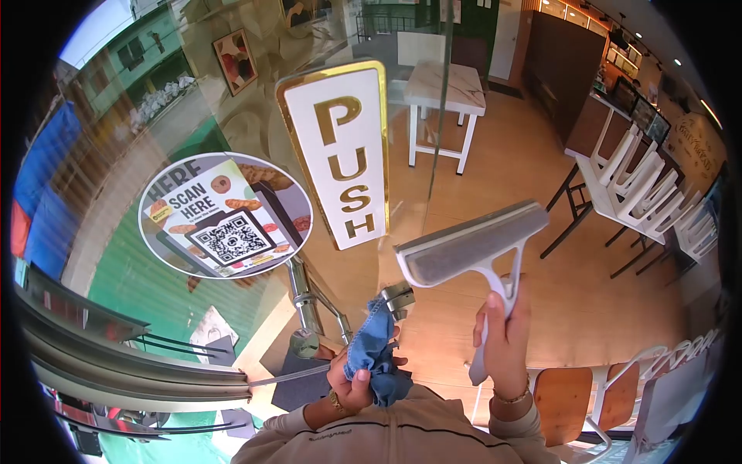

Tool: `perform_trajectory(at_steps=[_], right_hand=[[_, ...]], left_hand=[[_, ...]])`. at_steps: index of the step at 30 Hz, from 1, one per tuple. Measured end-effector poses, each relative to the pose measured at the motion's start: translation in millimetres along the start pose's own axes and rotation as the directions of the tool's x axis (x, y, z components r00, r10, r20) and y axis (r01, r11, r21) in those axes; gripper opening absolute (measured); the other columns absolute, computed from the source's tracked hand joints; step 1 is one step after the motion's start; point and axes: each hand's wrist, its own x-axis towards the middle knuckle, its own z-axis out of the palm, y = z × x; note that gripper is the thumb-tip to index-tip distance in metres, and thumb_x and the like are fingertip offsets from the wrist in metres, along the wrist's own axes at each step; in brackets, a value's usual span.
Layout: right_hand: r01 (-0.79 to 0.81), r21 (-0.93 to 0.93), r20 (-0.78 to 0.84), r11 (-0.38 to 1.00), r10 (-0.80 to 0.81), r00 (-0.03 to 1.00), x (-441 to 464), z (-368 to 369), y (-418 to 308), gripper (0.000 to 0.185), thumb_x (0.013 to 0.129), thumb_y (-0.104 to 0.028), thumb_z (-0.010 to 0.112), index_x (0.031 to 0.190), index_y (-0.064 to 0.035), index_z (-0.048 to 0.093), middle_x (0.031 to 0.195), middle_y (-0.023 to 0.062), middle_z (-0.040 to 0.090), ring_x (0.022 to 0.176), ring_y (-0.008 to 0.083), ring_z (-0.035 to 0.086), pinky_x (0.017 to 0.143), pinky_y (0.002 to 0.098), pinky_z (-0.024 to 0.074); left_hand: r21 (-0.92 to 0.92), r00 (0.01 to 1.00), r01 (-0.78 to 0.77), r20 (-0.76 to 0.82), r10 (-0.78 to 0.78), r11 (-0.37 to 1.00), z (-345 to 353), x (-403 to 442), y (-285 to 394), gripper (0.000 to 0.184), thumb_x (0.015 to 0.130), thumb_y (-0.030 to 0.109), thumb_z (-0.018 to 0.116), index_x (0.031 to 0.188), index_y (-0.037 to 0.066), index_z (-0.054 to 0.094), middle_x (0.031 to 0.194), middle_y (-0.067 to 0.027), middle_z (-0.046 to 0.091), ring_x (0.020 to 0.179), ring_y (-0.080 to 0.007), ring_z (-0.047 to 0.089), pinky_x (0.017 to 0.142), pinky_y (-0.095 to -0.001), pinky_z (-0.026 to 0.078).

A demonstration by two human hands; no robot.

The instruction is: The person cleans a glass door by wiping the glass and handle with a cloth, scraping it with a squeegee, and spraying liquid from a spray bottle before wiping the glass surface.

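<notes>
My right hand (508, 340) is closed round the handle of a white and grey squeegee (475, 249), its wide blade raised in front of me at the centre right. Lower down, near my chest, my left hand (355, 380) holds a crumpled blue cloth (372, 352), close to the metal door handle (304, 298). A glass door bears a white and gold PUSH sign (340, 155). To its left is an oval sticker (226, 215) with a QR code.
A marble-topped table (446, 87) stands beyond the glass. White chairs (641, 182) are stacked on a table at the right. Wooden-backed chairs (564, 402) are at the lower right. The metal door frame (139, 363) runs along the lower left.
</notes>
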Motion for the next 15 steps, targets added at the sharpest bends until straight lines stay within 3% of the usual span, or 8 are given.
perform_trajectory(at_steps=[2,6,7,9,15], right_hand=[[0.166,0.122,-0.079,0.978,-0.157,0.984,3,-8,-28,0.024,0.094,-0.011,0.047,0.112,0.0010,0.036,0.062,0.0025,0.047,0.044,0.0059,0.041,0.038,0.0219,0.0315],[0.400,-0.055,-0.243,0.915,-0.401,0.883,25,-2,-104,0.029,0.095,-0.013,0.047,0.116,0.0051,0.038,0.067,0.0020,0.048,0.046,0.0041,0.040,0.038,0.0199,0.0304],[0.409,-0.113,-0.273,0.906,-0.424,0.863,32,1,-114,0.033,0.095,-0.016,0.046,0.121,0.0036,0.038,0.065,0.0018,0.046,0.046,0.0042,0.039,0.037,0.0195,0.0308],[0.419,-0.229,-0.326,0.878,-0.475,0.817,41,5,-128,0.041,0.097,-0.022,0.044,0.130,0.0006,0.038,0.062,0.0014,0.042,0.045,0.0044,0.039,0.036,0.0186,0.0317],[0.376,-0.221,-0.297,0.900,-0.429,0.853,48,1,-127,0.035,0.094,-0.017,0.051,0.122,0.0028,0.041,0.063,0.0004,0.047,0.046,0.0031,0.039,0.038,0.0205,0.0288]], left_hand=[[0.000,1.000,-0.025,0.012,0.025,1.000,2,-2,-2,0.061,0.092,0.035,0.046,0.128,-0.013,0.035,0.124,-0.0299,0.049,0.089,-0.0331,0.065,0.074,-0.0407,0.056],[0.091,0.985,-0.077,0.163,0.061,0.993,2,-7,-6,0.053,0.093,0.033,0.045,0.120,-0.013,0.043,0.120,-0.0289,0.052,0.089,-0.0323,0.066,0.073,-0.0393,0.055],[0.128,0.970,-0.174,0.191,0.148,0.976,1,-6,-8,0.038,0.095,0.019,0.043,0.107,-0.017,0.051,0.112,-0.0280,0.055,0.094,-0.0333,0.063,0.075,-0.0426,0.056],[0.152,0.963,-0.228,0.183,0.200,0.962,5,-2,-3,0.037,0.094,0.018,0.044,0.106,-0.017,0.052,0.110,-0.0269,0.055,0.093,-0.0327,0.064,0.074,-0.0426,0.056],[0.106,0.974,-0.193,0.143,0.177,0.975,4,-5,-7,0.036,0.094,0.017,0.045,0.107,-0.016,0.052,0.108,-0.0265,0.056,0.087,-0.0319,0.065,0.075,-0.0424,0.056]])
